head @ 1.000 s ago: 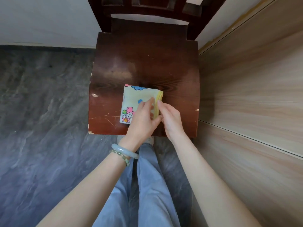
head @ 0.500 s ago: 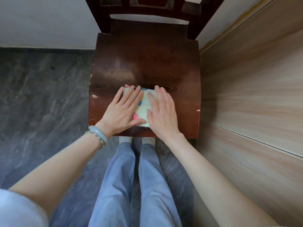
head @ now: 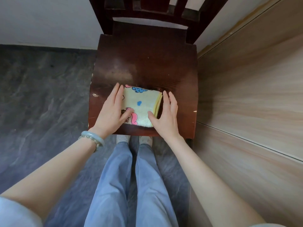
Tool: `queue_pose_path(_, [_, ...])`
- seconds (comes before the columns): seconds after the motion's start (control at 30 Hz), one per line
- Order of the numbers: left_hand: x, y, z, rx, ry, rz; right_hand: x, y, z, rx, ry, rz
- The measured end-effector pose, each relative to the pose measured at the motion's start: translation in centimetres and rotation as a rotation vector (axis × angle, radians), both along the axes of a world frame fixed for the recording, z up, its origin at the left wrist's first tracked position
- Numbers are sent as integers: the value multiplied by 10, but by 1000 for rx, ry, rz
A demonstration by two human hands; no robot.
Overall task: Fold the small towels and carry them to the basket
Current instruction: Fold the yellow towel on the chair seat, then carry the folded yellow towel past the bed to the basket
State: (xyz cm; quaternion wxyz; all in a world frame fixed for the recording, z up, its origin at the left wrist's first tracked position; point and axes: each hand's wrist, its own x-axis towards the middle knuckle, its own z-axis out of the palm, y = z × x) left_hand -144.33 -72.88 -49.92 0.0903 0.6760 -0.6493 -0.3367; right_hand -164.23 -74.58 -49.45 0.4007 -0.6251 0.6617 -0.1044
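Note:
A small folded towel (head: 141,104), pale yellow with pink and blue cartoon prints, lies flat near the front edge of a dark wooden chair seat (head: 147,66). My left hand (head: 113,112) lies flat against the towel's left side, thumb resting on the cloth. My right hand (head: 165,115) stands at the towel's right side by the stacked folded edges, thumb on the near right corner. Both hands have their fingers straight and bracket the towel between them. No basket is in view.
The chair back (head: 157,12) rises toward a white wall. A light wooden panel (head: 254,95) runs close along the chair's right side. Grey stone-look floor (head: 41,104) spreads to the left. My legs in blue jeans (head: 127,185) stand just before the seat.
A second ago my fingers pinched the towel's right edge, then both palms pressed flat on top. Now the hands have slid apart to the towel's left and right sides.

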Motion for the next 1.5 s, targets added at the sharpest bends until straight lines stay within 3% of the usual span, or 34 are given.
queue_pose_path(0.07, [0, 8, 4, 99, 140, 165, 2, 3, 5, 188, -176, -302])
queue_pose_path(0.13, [-3, 9, 5, 201, 264, 325, 5, 5, 5, 359, -283, -446])
queue_pose_path(0.33, [-23, 1, 36, 525, 695, 686, 5, 2, 21, 523, -507, -451])
queue_pose_path(0.5, [-31, 3, 120, 602, 897, 641, -10, 3, 89, 638, -580, -376])
queue_pose_path(0.6, [-38, 0, 187, 637, 1003, 610, -28, 0, 148, 809, -796, -406])
queue_pose_path(0.7, [-48, -5, 251, 606, 1034, 509, -47, -2, 217, 847, -964, -351])
queue_pose_path(0.8, [-60, -13, 311, 528, 1019, 420, -62, 0, 279, 720, -988, -302])
queue_pose_path(0.93, [-70, -18, 370, 457, 992, 233, -70, 18, 348, 505, -910, -393])
queue_pose_path(1.07, [-72, -12, 413, 559, 1046, 34, -72, 59, 395, 348, -925, -565])
queue_pose_path(1.33, [-121, 36, 476, 724, 1014, -441, -73, 201, 471, -107, -1232, -1036])
queue_pose_path(1.5, [-204, 111, 506, 809, 909, -764, -87, 312, 493, -437, -1267, -1383])
